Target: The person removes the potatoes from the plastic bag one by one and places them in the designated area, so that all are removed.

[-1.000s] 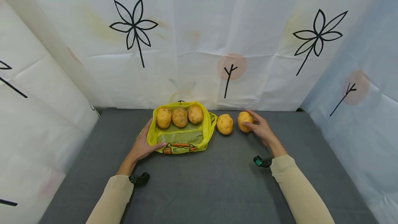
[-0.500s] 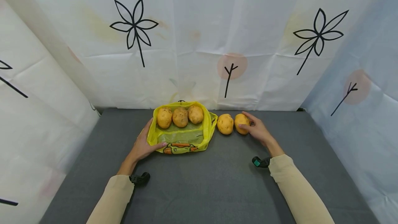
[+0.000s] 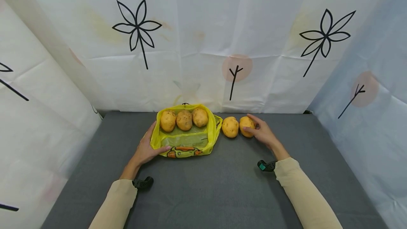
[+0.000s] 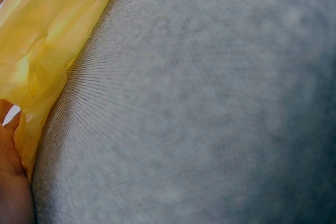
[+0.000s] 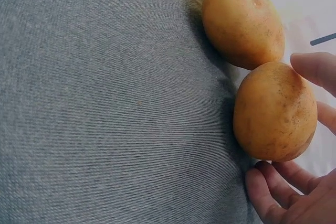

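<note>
A yellow plastic bag (image 3: 208, 147) with a carrot print lies at the back of the table, its mouth spread wide. Three potatoes (image 3: 184, 119) sit in a row inside it. My left hand (image 3: 147, 148) holds the bag's left side, thumb over the front rim; in the left wrist view only a bit of that hand shows beside the yellow plastic (image 4: 58, 30). To the bag's right stands one loose potato (image 3: 230, 127). My right hand (image 3: 264, 132) grips another potato (image 5: 275, 113) between thumb and fingers, right beside the loose one (image 5: 242, 24).
Dark grey cloth covers the table (image 3: 197, 193). White printed sheets form a back wall (image 3: 203, 38) close behind the bag and side walls at left and right. Each wrist wears a black band (image 3: 143, 183) with a camera.
My right hand has brought its potato leftward, up beside the loose potato, and has barely moved since half a second ago. The left hand and the bag have stayed put.
</note>
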A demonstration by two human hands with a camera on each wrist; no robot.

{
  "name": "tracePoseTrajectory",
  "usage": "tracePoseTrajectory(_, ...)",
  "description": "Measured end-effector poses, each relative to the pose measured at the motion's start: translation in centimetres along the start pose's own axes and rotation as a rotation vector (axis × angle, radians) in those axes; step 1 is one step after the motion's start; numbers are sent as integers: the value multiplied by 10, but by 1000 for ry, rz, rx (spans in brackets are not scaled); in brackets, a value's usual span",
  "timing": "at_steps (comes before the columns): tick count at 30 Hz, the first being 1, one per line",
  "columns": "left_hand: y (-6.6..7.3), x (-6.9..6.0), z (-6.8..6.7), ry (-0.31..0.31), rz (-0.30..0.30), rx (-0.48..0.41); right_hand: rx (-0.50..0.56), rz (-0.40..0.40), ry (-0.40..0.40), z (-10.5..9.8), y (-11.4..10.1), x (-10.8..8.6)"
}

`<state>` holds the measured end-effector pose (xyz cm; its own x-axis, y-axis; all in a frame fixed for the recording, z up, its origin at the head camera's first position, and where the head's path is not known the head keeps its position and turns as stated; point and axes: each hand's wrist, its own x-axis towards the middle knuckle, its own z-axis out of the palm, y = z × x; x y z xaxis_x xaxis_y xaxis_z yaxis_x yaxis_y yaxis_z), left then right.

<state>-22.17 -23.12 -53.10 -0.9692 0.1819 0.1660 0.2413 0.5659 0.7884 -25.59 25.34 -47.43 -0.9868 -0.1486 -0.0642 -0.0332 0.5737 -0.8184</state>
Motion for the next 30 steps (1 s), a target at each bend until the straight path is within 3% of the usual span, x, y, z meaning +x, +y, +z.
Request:
tracePoseTrajectory(9, -2, -1, 0, -3, -11, 5, -127, -49, 61, 0, -25, 1)
tracePoseTrajectory(17, -2, -1, 0, 0, -9, -6, -179, -227, 90, 17, -74, 9)
tracePoseTrajectory(23, -2, 0, 0, 1, -3, -8, -147, -273, 33, 37, -104, 19)
tracePoseTrajectory(30, 0, 0, 0, 4, 0, 0, -104, -305, -79, 68, -123, 41)
